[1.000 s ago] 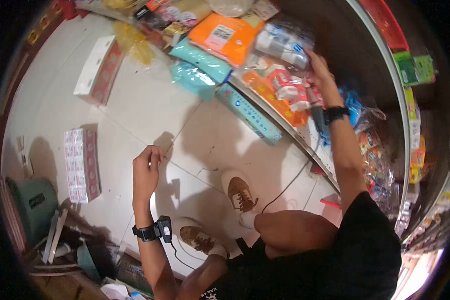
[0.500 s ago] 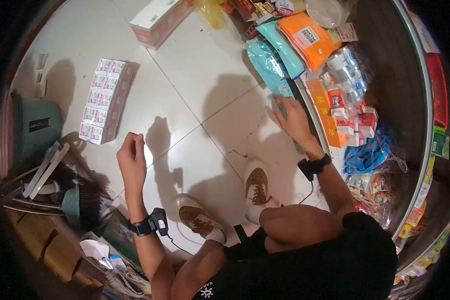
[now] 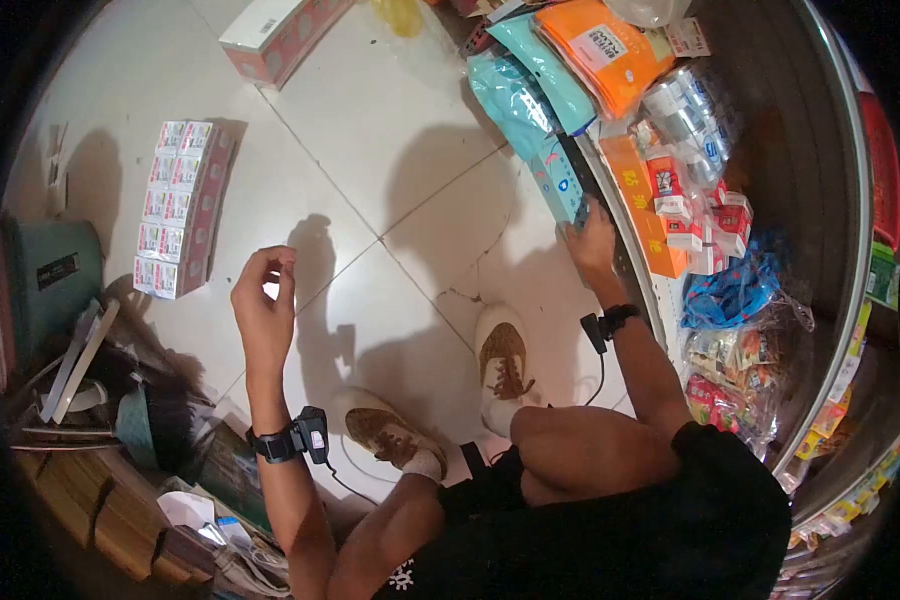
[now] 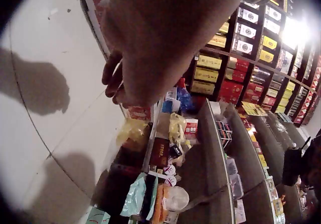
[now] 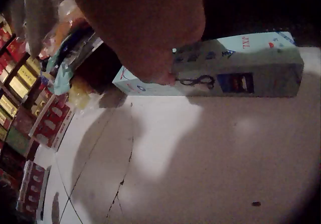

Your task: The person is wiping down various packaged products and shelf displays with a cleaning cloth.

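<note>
My right hand point(image 3: 595, 250) grips a long light-blue box point(image 3: 555, 182) that lies on the floor along the shelf's base. In the right wrist view the thumb is against the side of the box point(image 5: 271, 78), while the back of the hand hides part of its top. My left hand point(image 3: 263, 300) hangs over the floor tiles with loosely curled fingers, holding nothing. Seen from the left wrist, its fingers point(image 4: 114, 78) are also without any object.
On the low shelf lie blue packets point(image 3: 515, 100), an orange packet point(image 3: 605, 50), wrapped cans point(image 3: 685, 120) and small red-white boxes point(image 3: 685, 205). A pack of small boxes point(image 3: 175, 205) and a pink carton point(image 3: 280, 45) stand on the floor. A green bin point(image 3: 55, 270) is at left.
My right hand has come down from the wrapped cans on the shelf to the long light-blue box and taken hold of it. The left hand stays loosely curled over the floor.
</note>
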Demonstrator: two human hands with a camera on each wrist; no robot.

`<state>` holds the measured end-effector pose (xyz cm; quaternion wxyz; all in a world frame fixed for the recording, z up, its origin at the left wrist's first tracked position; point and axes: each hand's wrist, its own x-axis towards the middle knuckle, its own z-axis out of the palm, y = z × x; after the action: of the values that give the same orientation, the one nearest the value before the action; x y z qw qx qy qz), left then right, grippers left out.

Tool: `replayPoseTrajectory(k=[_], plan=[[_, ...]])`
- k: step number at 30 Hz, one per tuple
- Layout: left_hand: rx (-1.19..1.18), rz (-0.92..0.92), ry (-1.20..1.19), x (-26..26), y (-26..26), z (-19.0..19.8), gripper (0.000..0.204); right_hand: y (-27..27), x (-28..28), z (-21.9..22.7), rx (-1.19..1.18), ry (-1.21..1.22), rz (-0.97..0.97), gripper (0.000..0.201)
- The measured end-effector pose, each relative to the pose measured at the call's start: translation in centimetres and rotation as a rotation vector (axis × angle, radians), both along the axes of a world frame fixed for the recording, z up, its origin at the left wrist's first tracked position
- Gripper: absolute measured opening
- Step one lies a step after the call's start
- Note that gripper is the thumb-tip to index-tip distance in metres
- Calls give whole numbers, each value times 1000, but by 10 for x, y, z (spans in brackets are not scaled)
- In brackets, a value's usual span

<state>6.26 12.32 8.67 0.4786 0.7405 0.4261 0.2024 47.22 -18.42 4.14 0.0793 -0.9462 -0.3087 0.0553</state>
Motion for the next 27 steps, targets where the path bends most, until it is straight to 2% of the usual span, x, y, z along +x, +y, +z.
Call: replayPoseTrajectory(k=[5, 7, 9, 10, 11, 13, 14, 15, 16, 17, 19, 21, 22, 23, 24, 26, 27], plan=[[-29, 31, -7, -8, -7, 10, 13, -1, -43, 36, -18, -26, 245, 66], [-16, 7, 4, -16, -12, 10, 19, 11, -70, 53, 17, 20, 531, 62], [49, -30, 29, -36, -20, -3, 20, 48, -108, 66, -50, 136, 672, 62], [46, 3, -49, -44, -28, -2, 22, 68, -121, 58, -9, 259, 801, 67], [74, -7, 0, -58, -35, -5, 21, 90, -135, 49, -12, 265, 975, 67], [8, 7, 58, -70, -43, -6, 15, 130, -164, 39, -2, 305, 1163, 67], [63, 13, 161, -75, -43, 6, 13, 148, -179, 29, 42, 280, 1260, 67], [243, 42, 146, -76, -46, -4, 11, 166, -186, 29, 46, 299, 1320, 67], [307, -1, 297, -86, -46, -22, 10, 184, -199, 24, 29, 329, 1373, 67], [373, -6, 387, -103, -49, -24, 8, 199, -218, 25, 10, 338, 1420, 66], [346, 28, 461, -138, -54, -23, 21, 219, -243, 15, -30, 304, 1486, 66], [346, 136, 483, -182, -62, -26, 22, 238, -288, 25, -88, 268, 1541, 65], [357, 188, 538, -158, -72, -22, 22, 242, -268, 38, 35, 200, 1584, 57], [348, 227, 547, -171, -77, -28, 22, 249, -288, 52, 125, 107, 1618, 49], [327, 250, 545, -179, -84, -32, 22, 259, -309, 60, 122, 118, 1654, 49], [304, 305, 551, -192, -102, -27, 22, 278, -364, 82, 206, 465, 1779, 30], [262, 338, 521, -197, -111, -22, 17, 286, -396, 91, 183, 512, 1919, 18]])
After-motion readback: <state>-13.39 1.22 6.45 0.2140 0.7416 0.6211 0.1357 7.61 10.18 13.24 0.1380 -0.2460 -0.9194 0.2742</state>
